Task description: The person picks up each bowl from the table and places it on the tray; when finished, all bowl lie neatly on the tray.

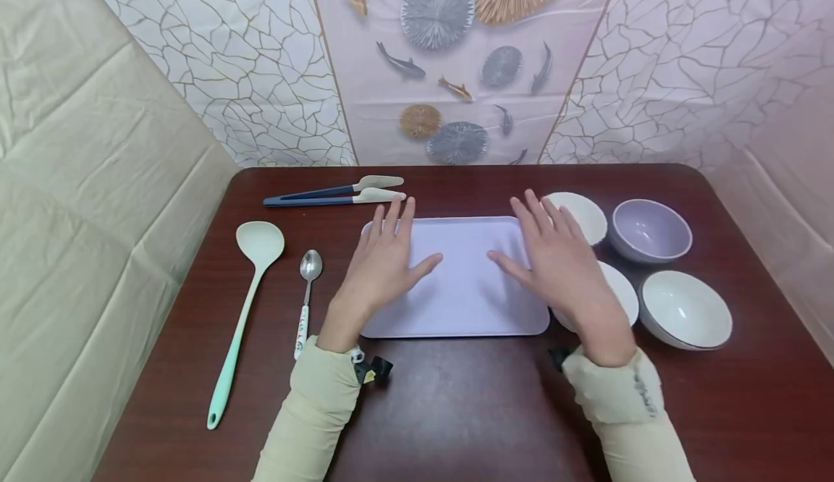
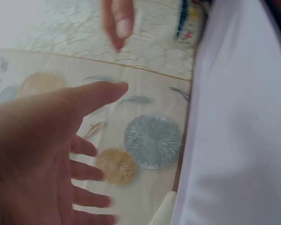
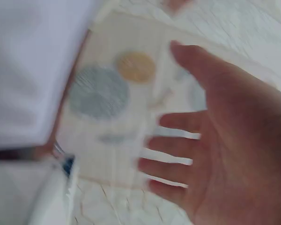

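Note:
A pale lavender tray [image 1: 465, 286] lies flat on the dark brown table. Over its left side I hold my left hand [image 1: 384, 268], palm down, fingers spread and straight, with nothing in it. My right hand [image 1: 562, 268] hovers over the tray's right side, likewise spread and without an object, partly covering two white bowls, one at the back [image 1: 585, 216] and one nearer me [image 1: 622, 290]. The left wrist view has the left hand [image 2: 42, 140] beside the tray [image 2: 239, 122]. In the blurred right wrist view the right hand [image 3: 225, 136] also has its fingers extended.
Farther right stand a purple bowl [image 1: 651, 232] and another white bowl [image 1: 687, 312]. To the left lie a mint-handled ladle [image 1: 247, 294] and a metal spoon [image 1: 310, 268] with a patterned handle. Blue-and-white tongs [image 1: 326, 196] rest near the back edge, below a patterned curtain [image 1: 274, 69].

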`<move>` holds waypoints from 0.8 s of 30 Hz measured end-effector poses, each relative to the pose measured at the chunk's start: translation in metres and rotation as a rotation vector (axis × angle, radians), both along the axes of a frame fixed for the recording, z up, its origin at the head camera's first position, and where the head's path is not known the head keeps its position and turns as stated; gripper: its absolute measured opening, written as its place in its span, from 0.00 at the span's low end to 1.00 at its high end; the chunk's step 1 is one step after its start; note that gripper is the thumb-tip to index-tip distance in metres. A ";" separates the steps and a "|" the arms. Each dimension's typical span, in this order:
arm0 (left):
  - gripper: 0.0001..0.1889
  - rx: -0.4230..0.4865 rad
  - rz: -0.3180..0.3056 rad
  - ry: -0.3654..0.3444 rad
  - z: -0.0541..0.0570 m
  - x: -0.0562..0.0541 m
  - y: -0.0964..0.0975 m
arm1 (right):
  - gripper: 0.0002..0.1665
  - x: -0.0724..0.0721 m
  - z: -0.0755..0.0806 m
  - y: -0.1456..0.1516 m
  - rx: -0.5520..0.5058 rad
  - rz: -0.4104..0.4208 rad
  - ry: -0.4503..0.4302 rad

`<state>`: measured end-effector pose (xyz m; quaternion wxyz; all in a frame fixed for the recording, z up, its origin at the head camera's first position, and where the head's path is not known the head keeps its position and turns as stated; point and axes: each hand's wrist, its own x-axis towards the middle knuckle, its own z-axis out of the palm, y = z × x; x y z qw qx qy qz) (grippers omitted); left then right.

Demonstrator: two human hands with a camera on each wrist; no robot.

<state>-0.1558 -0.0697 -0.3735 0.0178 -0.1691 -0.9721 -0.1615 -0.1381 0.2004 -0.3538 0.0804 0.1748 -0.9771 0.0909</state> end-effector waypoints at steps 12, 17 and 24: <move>0.43 0.393 0.195 -0.242 -0.037 0.034 -0.050 | 0.40 0.061 0.011 0.133 -0.184 -0.209 -0.073; 0.44 0.570 0.286 -0.311 -0.052 0.047 -0.062 | 0.50 0.080 -0.008 0.189 -0.350 -0.319 -0.103; 0.44 0.715 0.273 -0.369 -0.068 0.056 -0.069 | 0.65 0.097 -0.051 0.225 -0.503 -0.283 -0.217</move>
